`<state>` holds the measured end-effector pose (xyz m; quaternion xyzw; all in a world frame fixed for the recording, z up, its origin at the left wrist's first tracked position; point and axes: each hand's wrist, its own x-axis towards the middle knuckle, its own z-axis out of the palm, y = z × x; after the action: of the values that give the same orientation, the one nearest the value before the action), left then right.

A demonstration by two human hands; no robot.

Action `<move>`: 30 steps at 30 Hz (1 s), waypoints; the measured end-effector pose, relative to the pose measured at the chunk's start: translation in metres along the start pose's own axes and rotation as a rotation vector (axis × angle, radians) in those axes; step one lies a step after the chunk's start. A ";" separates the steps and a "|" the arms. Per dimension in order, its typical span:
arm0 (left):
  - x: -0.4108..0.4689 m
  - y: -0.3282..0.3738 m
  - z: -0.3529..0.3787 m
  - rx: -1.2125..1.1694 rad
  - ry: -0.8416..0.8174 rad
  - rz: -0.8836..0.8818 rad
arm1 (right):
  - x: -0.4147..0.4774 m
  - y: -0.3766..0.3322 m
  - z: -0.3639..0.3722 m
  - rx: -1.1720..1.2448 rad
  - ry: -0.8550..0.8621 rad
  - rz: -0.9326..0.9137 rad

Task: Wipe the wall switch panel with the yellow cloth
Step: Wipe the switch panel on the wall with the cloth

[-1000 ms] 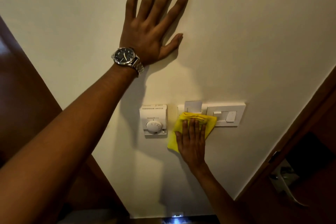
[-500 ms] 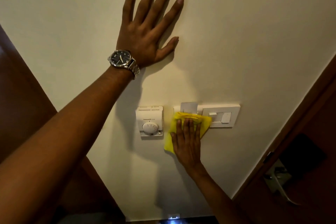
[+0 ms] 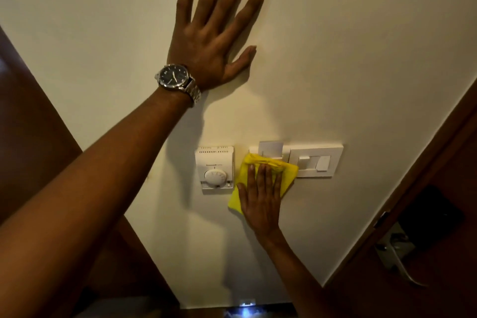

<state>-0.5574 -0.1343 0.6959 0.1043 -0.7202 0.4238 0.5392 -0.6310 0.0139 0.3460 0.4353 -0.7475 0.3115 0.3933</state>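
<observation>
While the left hand (image 3: 206,39) lies flat on the wall at twelve o'clock with fingers spread and gripping nothing, the right hand (image 3: 260,199), fingers straight, presses the yellow cloth (image 3: 242,186) onto the switch panel's (image 3: 317,160) nine o'clock end, beside the thermostat (image 3: 215,168).

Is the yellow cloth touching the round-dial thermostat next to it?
Apart. The head view shows a strip of bare wall between the yellow cloth and the thermostat.

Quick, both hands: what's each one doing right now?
Left hand: open, fingers spread, flat on the cream wall, holding nothing.
Right hand: open, flat, pressing the yellow cloth against the white switch panel.
</observation>
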 end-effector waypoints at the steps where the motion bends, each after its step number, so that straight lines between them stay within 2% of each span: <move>1: -0.001 0.001 -0.001 -0.002 -0.007 -0.005 | -0.014 0.003 0.000 0.001 -0.024 -0.023; 4: 0.000 0.001 -0.002 0.000 -0.007 0.006 | -0.032 0.005 0.001 -0.011 -0.095 -0.036; 9: -0.001 0.001 0.004 0.021 0.030 -0.016 | 0.003 -0.005 0.007 -0.003 -0.039 0.031; 12: -0.001 0.001 0.001 0.013 0.015 -0.006 | -0.023 0.009 0.007 -0.004 -0.069 -0.050; 15: 0.000 0.002 -0.002 0.001 0.010 -0.002 | -0.037 0.015 0.007 -0.001 -0.095 -0.019; 17: -0.001 0.002 -0.001 0.012 0.018 -0.005 | -0.024 0.008 0.004 0.041 -0.071 0.109; 21: 0.000 0.003 0.000 0.018 0.010 -0.012 | -0.002 -0.016 -0.004 0.227 -0.043 0.478; 25: -0.001 0.002 -0.005 0.020 -0.012 -0.010 | -0.003 -0.047 -0.011 0.344 -0.055 0.600; 30: 0.000 0.005 -0.004 0.025 -0.009 -0.012 | 0.026 -0.054 -0.014 0.412 0.044 0.804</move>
<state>-0.5573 -0.1283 0.6936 0.1175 -0.7165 0.4291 0.5373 -0.5864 -0.0087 0.3820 0.1726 -0.7712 0.5909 0.1621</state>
